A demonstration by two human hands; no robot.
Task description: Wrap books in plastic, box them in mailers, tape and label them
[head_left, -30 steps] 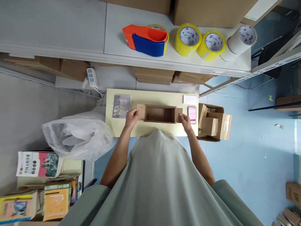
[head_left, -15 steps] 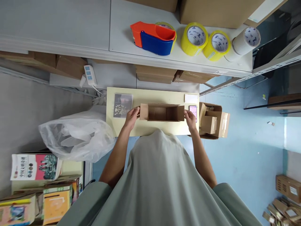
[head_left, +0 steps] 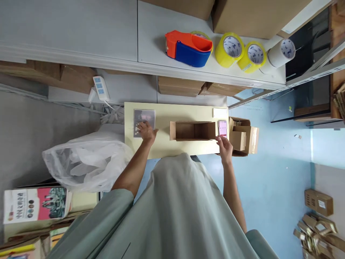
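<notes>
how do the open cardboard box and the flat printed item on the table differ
The cardboard box is hollow and plain brown; the printed item is flat, with a greyish picture. The box looks longer than the printed item. Both rest on the pale yellow table.

Box (head_left: 195, 130): plain brown. Table (head_left: 161, 147): pale yellow. Picture sheet (head_left: 144, 115), left on table: dark grey, pale blocks. Phone (head_left: 222, 128), right: pink screen. Far tape dispenser (head_left: 192, 54): orange, blue. Tape rolls (head_left: 222, 54): yellow, white cores, blue print. Shirt (head_left: 175, 208): grey-green. Bag (head_left: 91, 162), left: cloudy white. Magazine (head_left: 35, 207), near left: white, pink, green. Floor (head_left: 275, 169), right: light blue.
</notes>
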